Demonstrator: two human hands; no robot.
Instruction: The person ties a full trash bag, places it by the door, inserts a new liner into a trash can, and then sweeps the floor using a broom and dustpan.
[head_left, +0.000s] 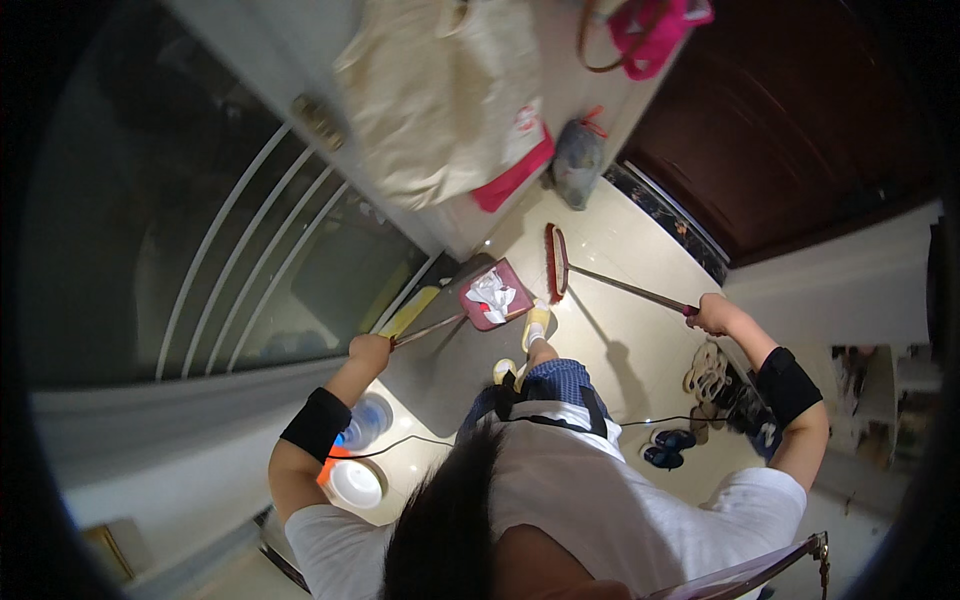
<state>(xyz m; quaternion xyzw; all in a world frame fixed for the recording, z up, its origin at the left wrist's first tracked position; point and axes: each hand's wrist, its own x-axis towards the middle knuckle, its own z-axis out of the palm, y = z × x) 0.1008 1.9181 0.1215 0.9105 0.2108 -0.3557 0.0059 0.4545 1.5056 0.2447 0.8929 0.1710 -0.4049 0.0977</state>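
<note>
My left hand (370, 355) grips the handle of a reddish dustpan (513, 279), which is held out ahead of my feet. Crumpled white paper (491, 291) and a small red piece lie in the pan. On the other side, my right hand (712, 313) is closed around the handle end of a long broom (557, 262). Its red bristles point toward the dustpan, with a stretch of pale tile between the two. A yellow slipper (535, 322) on my foot is close beside the pan's edge.
A grey plastic bag (580, 161) with red ties stands by the dark red door (780, 127). A cream cloth bag (442, 105) hangs ahead. Dark sandals (667, 448) and other shoes line the right. A water bottle (367, 420) and white basin (355, 484) stand left; a thin cable (405, 442) runs nearby.
</note>
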